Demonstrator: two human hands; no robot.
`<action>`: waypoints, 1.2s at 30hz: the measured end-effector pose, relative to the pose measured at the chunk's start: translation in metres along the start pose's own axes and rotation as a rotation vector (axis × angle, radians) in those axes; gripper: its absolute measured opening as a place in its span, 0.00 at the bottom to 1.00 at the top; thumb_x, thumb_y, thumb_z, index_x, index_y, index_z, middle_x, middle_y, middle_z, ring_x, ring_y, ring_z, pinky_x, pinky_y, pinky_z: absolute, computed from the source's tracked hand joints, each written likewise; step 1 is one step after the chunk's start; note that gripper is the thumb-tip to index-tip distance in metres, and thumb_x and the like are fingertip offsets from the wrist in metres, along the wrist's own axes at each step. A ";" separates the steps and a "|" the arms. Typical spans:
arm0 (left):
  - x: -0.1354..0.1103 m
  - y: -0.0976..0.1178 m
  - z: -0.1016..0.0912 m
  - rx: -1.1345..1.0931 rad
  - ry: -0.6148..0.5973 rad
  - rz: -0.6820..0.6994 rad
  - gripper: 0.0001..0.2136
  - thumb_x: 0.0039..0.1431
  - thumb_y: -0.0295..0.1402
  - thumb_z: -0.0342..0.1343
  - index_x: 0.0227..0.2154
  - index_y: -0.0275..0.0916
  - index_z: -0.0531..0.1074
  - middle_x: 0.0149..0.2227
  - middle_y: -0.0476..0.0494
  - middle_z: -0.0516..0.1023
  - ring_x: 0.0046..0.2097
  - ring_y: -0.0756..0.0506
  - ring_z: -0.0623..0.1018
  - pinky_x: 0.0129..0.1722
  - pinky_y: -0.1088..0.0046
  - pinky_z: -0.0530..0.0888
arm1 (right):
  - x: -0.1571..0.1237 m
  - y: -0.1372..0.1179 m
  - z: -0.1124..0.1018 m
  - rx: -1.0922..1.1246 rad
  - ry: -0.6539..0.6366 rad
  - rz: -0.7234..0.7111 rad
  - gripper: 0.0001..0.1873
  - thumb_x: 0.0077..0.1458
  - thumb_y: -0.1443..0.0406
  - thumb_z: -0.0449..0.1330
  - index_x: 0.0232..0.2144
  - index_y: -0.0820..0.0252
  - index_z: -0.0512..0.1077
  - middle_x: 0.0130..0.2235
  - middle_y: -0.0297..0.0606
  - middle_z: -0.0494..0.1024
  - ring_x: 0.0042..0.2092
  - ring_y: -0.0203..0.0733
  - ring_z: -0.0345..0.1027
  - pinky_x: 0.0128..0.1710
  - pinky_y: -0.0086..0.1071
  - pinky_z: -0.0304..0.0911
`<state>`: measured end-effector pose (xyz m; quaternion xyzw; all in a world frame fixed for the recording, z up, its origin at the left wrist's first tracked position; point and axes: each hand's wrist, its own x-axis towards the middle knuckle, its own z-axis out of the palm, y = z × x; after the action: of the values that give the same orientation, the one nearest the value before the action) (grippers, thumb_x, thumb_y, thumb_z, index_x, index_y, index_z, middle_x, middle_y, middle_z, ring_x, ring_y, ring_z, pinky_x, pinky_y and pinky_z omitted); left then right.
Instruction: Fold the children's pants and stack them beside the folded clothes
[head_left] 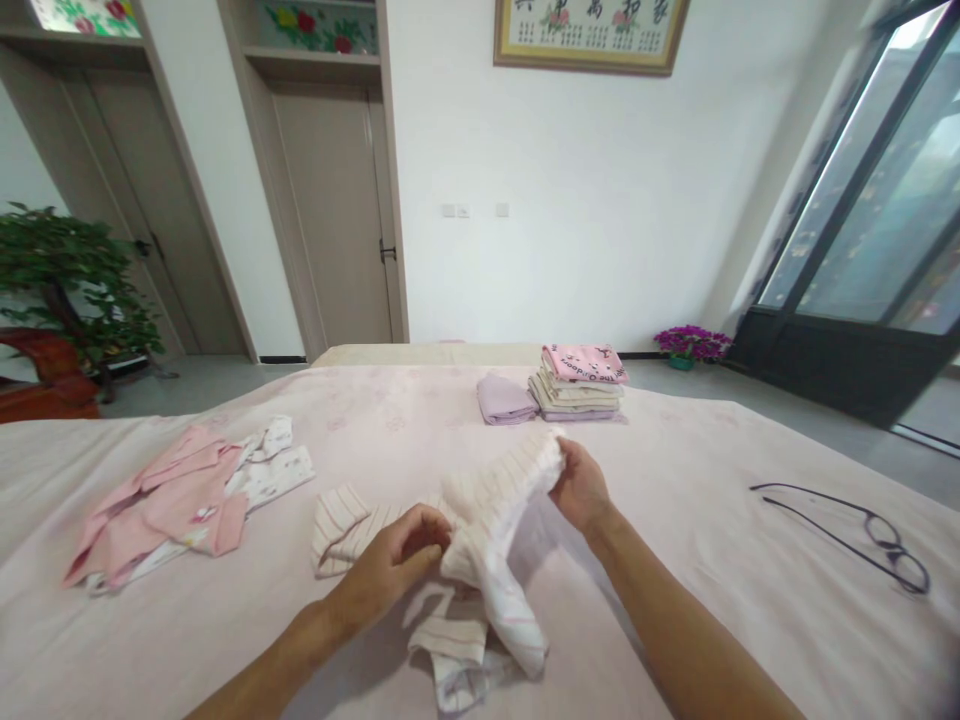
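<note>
A small white striped garment [487,540] is lifted off the pale pink bedsheet [675,620] between both hands. My left hand [397,565] pinches its near edge, fingers closed on the cloth. Gripping the far ribbed edge is my right hand [577,490], held a little higher. Part of the garment trails down onto the sheet, and a striped sleeve lies flat to the left.
A loose heap of pink and white clothes [187,500] lies at the left. A folded stack [581,385] and a folded lilac piece [506,398] sit at the far side. Eyeglasses [862,530] rest at the right. Doors, a plant and a glass door surround the bed.
</note>
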<state>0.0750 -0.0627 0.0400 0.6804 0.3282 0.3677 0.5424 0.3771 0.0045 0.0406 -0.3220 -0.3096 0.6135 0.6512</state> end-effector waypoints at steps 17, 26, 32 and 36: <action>0.006 -0.037 -0.113 1.302 0.352 -0.429 0.13 0.55 0.33 0.48 0.40 0.41 0.74 0.40 0.40 0.75 0.42 0.39 0.76 0.35 0.67 0.67 | 0.000 -0.028 -0.074 -0.228 -0.038 0.162 0.22 0.52 0.63 0.62 0.50 0.59 0.72 0.43 0.44 0.83 0.44 0.54 0.78 0.46 0.48 0.72; 0.009 -0.038 -0.165 0.151 0.943 -0.154 0.20 0.41 0.32 0.53 0.42 0.37 0.69 0.28 0.51 0.73 0.27 0.49 0.73 0.28 0.75 0.70 | 0.000 -0.059 -0.117 -0.252 0.250 -0.132 0.23 0.49 0.57 0.59 0.49 0.57 0.73 0.42 0.44 0.83 0.45 0.56 0.77 0.46 0.51 0.72; 0.009 -0.056 -0.154 0.353 0.712 -0.276 0.19 0.39 0.34 0.58 0.39 0.36 0.73 0.32 0.43 0.80 0.36 0.41 0.79 0.34 0.70 0.72 | 0.007 -0.052 -0.119 -0.311 0.159 -0.054 0.25 0.43 0.66 0.60 0.47 0.58 0.74 0.40 0.42 0.83 0.43 0.54 0.78 0.43 0.47 0.73; 0.013 -0.065 -0.154 0.745 0.676 -0.383 0.22 0.46 0.47 0.60 0.41 0.39 0.75 0.39 0.40 0.81 0.45 0.35 0.78 0.40 0.66 0.71 | 0.005 -0.052 -0.114 -0.289 0.100 0.045 0.19 0.47 0.64 0.62 0.44 0.59 0.75 0.40 0.44 0.83 0.43 0.53 0.78 0.44 0.45 0.73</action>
<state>-0.0536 0.0374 -0.0004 0.5986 0.7107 0.3194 0.1857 0.4995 0.0027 0.0133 -0.4494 -0.3548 0.5600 0.5988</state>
